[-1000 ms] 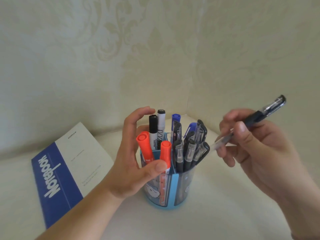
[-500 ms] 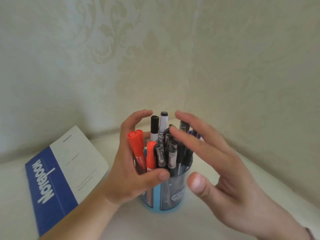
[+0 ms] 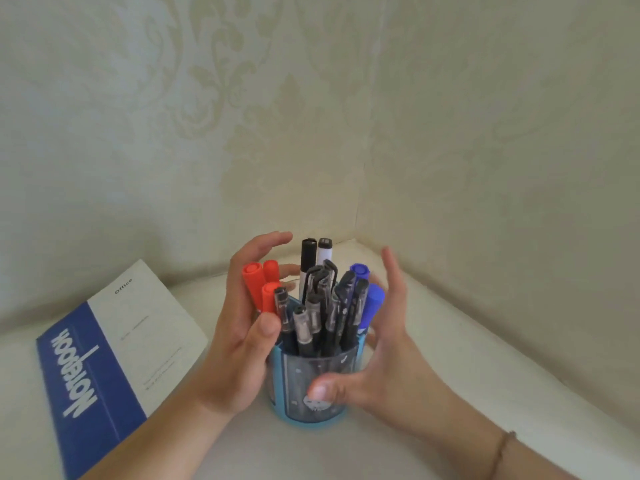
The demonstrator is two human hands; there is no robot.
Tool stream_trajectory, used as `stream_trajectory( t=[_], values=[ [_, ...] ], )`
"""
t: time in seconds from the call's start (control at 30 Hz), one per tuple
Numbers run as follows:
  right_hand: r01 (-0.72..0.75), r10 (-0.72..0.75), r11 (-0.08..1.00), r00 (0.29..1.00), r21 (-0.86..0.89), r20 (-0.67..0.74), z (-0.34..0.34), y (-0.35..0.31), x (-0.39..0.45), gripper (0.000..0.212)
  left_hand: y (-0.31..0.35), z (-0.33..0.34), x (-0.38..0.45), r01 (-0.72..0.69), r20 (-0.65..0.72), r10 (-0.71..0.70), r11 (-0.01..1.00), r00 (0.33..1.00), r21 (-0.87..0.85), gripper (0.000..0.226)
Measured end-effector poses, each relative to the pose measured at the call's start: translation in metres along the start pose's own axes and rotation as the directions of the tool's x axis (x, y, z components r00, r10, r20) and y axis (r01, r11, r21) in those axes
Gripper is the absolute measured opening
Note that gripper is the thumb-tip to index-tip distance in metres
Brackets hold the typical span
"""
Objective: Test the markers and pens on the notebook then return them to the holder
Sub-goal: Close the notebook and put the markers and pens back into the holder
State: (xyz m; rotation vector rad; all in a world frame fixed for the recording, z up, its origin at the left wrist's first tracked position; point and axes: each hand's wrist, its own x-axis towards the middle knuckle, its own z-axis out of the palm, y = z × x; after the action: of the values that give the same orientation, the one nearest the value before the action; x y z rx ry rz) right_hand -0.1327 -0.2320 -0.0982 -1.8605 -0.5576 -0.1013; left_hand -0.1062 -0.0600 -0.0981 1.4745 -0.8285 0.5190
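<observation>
The blue holder point(image 3: 313, 386) is stood on the pale worktop point(image 3: 433, 393), packed with upright pens point(image 3: 313, 317) and markers point(image 3: 254, 289) (red, black, blue caps). It is cupped by the left hand point(image 3: 242, 337), fingers curved, and flanked by the right hand point(image 3: 377, 362), fingers spread. The closed notebook point(image 3: 114, 355) is laid just left.

Head view (only one): looks forward-down, close over holder point(image 3: 313, 386) in wall corner.

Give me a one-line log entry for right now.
left hand: grips holder side | right hand: open beside holder, thumb on front | pens: in holder | notebook: closed, left
</observation>
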Motion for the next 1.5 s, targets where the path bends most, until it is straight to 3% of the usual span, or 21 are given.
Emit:
stream_trajectory(
  t=[0.1,0.17,0.23,0.3,0.5,0.67,0.8,0.93,1.07,1.17,1.3,1.4,1.43,1.5],
  values=[
    [-0.080,0.082,0.996,0.996,-0.048,0.043,-0.001,0.007,0.005,0.139,0.000,-0.002,-0.001,-0.003,-0.047,0.004,1.000,0.999,0.009,0.086],
    [-0.109,0.099,0.987,0.992,-0.119,-0.081,-0.004,0.002,0.009,0.111,0.000,-0.004,0.000,0.025,-0.082,-0.025,1.000,0.996,0.003,0.085],
    [-0.130,0.111,0.975,0.988,-0.182,-0.110,-0.006,0.001,0.012,0.073,-0.001,-0.005,0.000,0.046,-0.092,-0.045,0.999,0.995,0.013,0.088],
    [-0.148,0.130,0.970,0.986,-0.193,-0.103,-0.011,0.004,0.013,0.061,-0.001,-0.005,0.000,0.062,-0.087,-0.060,0.998,0.994,0.022,0.090],
    [-0.154,0.145,0.975,0.987,-0.159,-0.069,-0.013,0.010,0.015,0.067,-0.009,-0.006,-0.004,0.128,-0.039,-0.125,0.985,0.991,0.111,0.093],
    [-0.155,0.149,0.970,0.988,-0.189,-0.043,-0.026,0.016,0.019,0.071,-0.020,-0.001,-0.007,0.172,-0.062,-0.162,0.960,0.985,0.219,0.109],
    [-0.252,0.186,0.937,0.947,-0.243,-0.263,-0.040,0.033,0.042,0.070,-0.022,0.001,-0.008,0.177,-0.057,-0.168,0.956,0.984,0.235,0.100],
    [-0.336,0.173,0.886,0.878,-0.319,-0.446,-0.053,0.064,0.095,0.100,-0.023,0.001,-0.006,0.164,0.005,-0.171,0.955,0.985,0.249,0.097],
    [-0.347,0.199,0.917,0.824,-0.195,-0.530,-0.056,0.082,0.141,0.074,-0.023,0.001,-0.006,0.148,0.071,-0.173,0.952,0.982,0.268,0.091],
    [-0.355,0.191,0.916,0.793,-0.185,-0.579,-0.054,0.101,0.168,0.065,-0.024,0.000,-0.006,0.082,0.138,-0.135,0.938,0.981,0.337,0.081],
    [-0.388,0.167,0.890,0.765,-0.238,-0.622,-0.045,0.112,0.182,0.083,-0.022,-0.005,-0.004,-0.012,0.164,-0.060,0.913,0.985,0.407,0.056],
    [-0.481,0.212,0.836,0.729,-0.266,-0.651,-0.037,0.100,0.169,0.094,-0.016,-0.008,-0.004,-0.161,0.218,0.072,0.890,0.973,0.427,0.039],
    [-0.458,0.185,0.854,0.709,-0.245,-0.680,-0.031,0.090,0.158,0.093,-0.012,-0.007,-0.004,-0.214,0.217,0.132,0.884,0.967,0.416,0.031],
    [-0.246,-0.062,0.912,0.709,-0.328,-0.703,-0.006,0.066,0.132,0.073,0.005,-0.004,-0.006,-0.323,0.190,0.268,0.860,0.945,0.395,0.022]
  ],
)
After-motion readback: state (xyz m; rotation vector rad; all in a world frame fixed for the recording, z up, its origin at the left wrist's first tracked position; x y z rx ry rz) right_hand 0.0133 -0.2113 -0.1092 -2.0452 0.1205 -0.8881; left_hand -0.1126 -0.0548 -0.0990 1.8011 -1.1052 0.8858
